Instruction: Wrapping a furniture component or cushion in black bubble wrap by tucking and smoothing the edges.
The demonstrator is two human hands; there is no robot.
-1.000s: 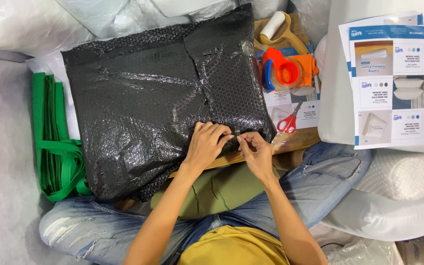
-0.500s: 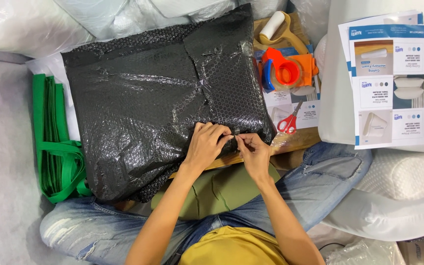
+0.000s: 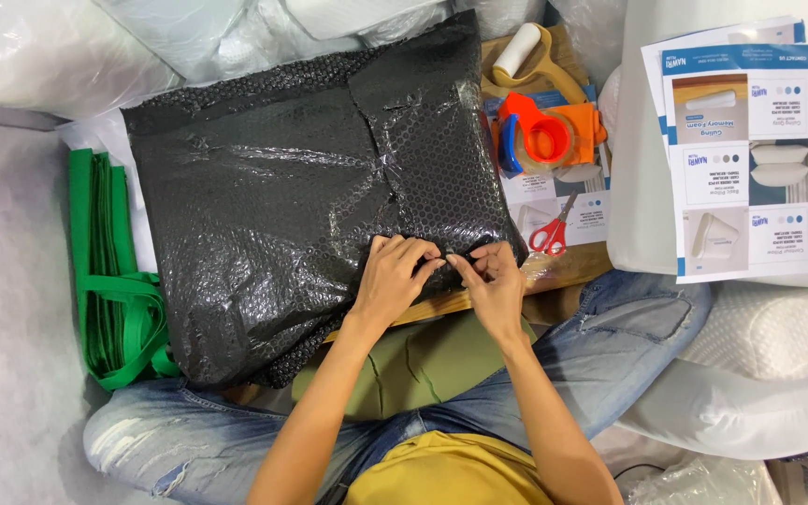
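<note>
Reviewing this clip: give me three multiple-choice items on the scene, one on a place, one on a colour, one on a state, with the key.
1. Where do the scissors lie?
A. right of the black bubble-wrapped parcel
B. on the green straps
C. on the person's lap

2. What colour is the tape dispenser?
A. green
B. orange
C. white

3. How are the hands placed?
A. both pinching the parcel's near edge
B. one lifting the scissors
C. both off the parcel

Key: 1 A, the red-handled scissors rest on leaflets right of the parcel. 2 B, the tape dispenser is orange. 3 A, the left hand and right hand meet fingertip to fingertip on the parcel's near edge.
</note>
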